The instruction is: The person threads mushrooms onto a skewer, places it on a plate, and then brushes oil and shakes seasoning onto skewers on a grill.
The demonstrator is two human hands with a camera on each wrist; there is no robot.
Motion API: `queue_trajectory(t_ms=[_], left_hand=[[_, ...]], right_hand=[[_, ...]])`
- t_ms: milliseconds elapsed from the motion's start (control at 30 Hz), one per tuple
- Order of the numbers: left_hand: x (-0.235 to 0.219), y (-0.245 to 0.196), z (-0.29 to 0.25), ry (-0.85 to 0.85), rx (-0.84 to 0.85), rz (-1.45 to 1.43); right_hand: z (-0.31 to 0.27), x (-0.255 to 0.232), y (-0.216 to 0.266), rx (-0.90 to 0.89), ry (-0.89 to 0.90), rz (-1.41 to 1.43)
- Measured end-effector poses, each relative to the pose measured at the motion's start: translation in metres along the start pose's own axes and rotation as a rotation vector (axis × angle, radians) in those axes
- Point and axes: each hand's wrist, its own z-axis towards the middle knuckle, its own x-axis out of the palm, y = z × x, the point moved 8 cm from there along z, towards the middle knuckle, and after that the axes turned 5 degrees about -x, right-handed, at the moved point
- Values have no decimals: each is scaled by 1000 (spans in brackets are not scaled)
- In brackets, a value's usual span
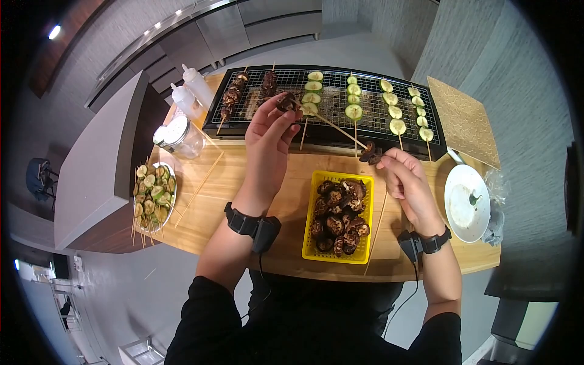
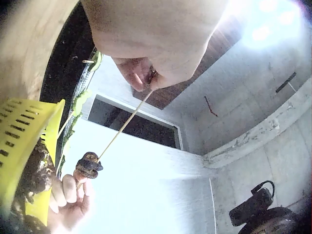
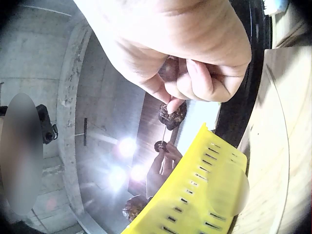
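Observation:
A thin wooden skewer point(image 1: 331, 126) slants between both hands over the front of the grill. My left hand point(image 1: 269, 134) pinches a dark mushroom piece point(image 1: 286, 102) at the skewer's far end. Toward the other end, dark mushroom pieces point(image 1: 370, 153) are threaded on. There my right hand point(image 1: 409, 182) grips the skewer, fingertips right against those pieces; the left wrist view shows this mushroom point(image 2: 89, 165) just above the fingers. Below the hands stands a yellow perforated basket point(image 1: 308, 249), holding several dark mushrooms point(image 1: 335, 225).
The black grill point(image 1: 280, 139) carries skewers of zucchini slices point(image 1: 397, 126) and mushrooms point(image 1: 232, 95). On the left are a plate of skewered slices point(image 1: 155, 194), a lidded jar point(image 1: 191, 143) and squeeze bottles point(image 1: 198, 85). A white bowl point(image 1: 465, 216) stands at right; loose skewers point(image 1: 199, 188) lie on the table.

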Motion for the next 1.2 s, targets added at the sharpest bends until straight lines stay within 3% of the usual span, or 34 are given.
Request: queue_trajectory(t_ms=[767, 1200], left_hand=[[4, 0, -1, 79, -17, -58], [48, 13, -22, 394, -79, 352]], right_hand=[[0, 2, -2, -16, 47, 4], [-1, 10, 1, -39, 148, 4]])
